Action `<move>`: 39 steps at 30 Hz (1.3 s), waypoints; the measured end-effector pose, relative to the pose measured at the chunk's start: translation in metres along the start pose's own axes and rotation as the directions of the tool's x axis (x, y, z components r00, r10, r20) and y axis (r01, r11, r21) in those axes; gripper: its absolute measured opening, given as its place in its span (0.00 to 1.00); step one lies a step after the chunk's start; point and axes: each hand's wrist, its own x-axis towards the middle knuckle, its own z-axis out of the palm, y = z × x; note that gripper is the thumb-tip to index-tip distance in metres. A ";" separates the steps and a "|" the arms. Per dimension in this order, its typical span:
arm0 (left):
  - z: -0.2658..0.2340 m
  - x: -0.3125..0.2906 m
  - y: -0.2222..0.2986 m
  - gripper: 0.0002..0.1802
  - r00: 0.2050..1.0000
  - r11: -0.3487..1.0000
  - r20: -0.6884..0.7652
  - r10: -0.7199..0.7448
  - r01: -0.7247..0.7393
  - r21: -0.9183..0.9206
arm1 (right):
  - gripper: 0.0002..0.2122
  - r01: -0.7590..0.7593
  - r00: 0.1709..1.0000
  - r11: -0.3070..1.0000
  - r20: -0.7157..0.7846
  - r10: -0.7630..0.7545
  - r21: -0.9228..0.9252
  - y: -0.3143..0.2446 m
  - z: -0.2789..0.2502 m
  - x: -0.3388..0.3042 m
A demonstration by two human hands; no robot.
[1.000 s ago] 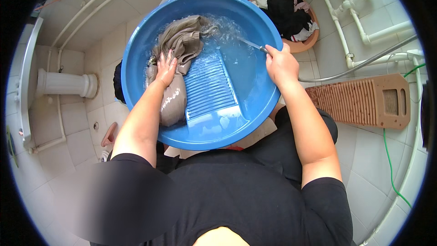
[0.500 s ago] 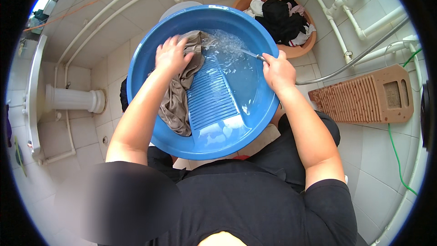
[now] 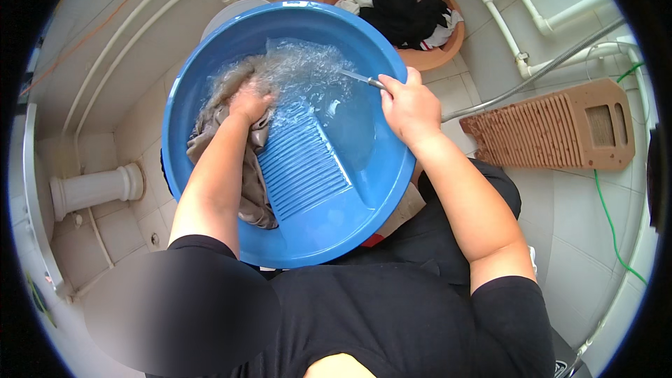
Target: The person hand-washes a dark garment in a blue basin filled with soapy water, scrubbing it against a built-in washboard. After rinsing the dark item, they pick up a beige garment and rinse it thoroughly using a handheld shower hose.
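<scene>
A large blue basin (image 3: 189, 56) with a ridged washboard (image 3: 304, 168) moulded into its floor holds water. Along its left side lies a wet grey-brown garment (image 3: 253, 192). My left hand (image 3: 250, 103) is down on the garment's upper part, at the edge of the churning water. Splashes and cloth hide its fingers, so I cannot see whether they grip. Over the basin's right rim, my right hand (image 3: 411, 103) is closed around the end of a flexible metal hose (image 3: 483, 106). A stream of water runs leftward from the hose's tip into the basin.
An orange-brown tub (image 3: 451, 42) of black, white and pink clothes stands behind the basin. To the right, a brown washboard (image 3: 546, 129) leans near white pipes (image 3: 574, 17) and a green cord (image 3: 610, 227). A white pedestal (image 3: 98, 190) stands at the left.
My left hand has gone from above the garment down into the water, and the splashing has spread leftward. The right hand still holds the hose. The whole view has shifted slightly.
</scene>
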 end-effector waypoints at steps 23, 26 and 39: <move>-0.132 -0.154 -0.031 0.33 0.978 0.983 0.151 -0.146 0.126 0.133 | 0.12 -0.094 0.993 0.996 0.077 0.094 0.001 -0.004 -0.007 0.004; -0.076 -0.162 -0.024 0.36 0.999 0.962 -0.040 0.022 -0.010 0.274 | 0.12 -0.065 0.997 0.998 0.049 0.065 0.003 -0.002 -0.001 0.006; -0.004 -0.057 -0.046 0.35 0.966 0.989 -0.232 -0.115 0.132 0.060 | 0.11 -0.030 0.999 1.000 -0.011 0.030 0.006 -0.003 0.001 0.003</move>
